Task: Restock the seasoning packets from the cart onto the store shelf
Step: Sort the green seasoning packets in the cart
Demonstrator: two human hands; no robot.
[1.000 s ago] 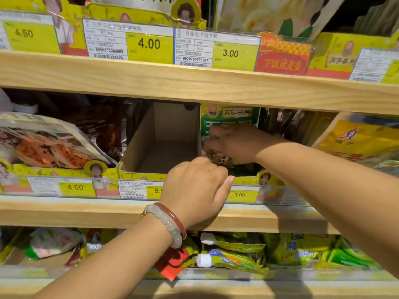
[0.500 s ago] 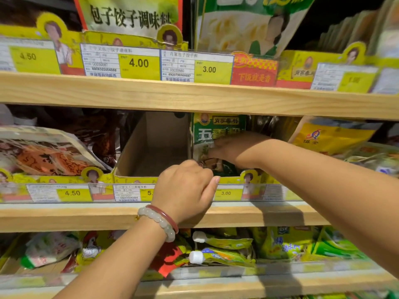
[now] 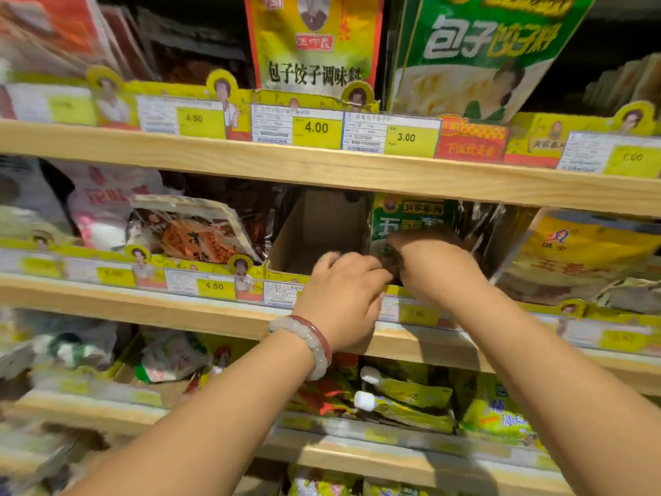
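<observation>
From the head camera, both arms reach into the middle tier of the wooden shelf (image 3: 322, 173), meeting at the front lip of the display trays. The right hand (image 3: 429, 266) is pushed in against the green seasoning packets (image 3: 411, 220) standing upright in their tray; its fingers look curled over the front packet, probably squaring the stack so the labels face out, though blur and shadow hide the fingertips, so whether it actually grips I cannot tell. The left hand (image 3: 343, 295), wrist wearing a bead bracelet (image 3: 307, 341), is curled at the tray edge beside the empty cardboard tray (image 3: 314, 238); it seems to steady the tray front, but what its fingers close on is hidden. Yellow price tags (image 3: 316, 128) line each edge. No cart is in view.
</observation>
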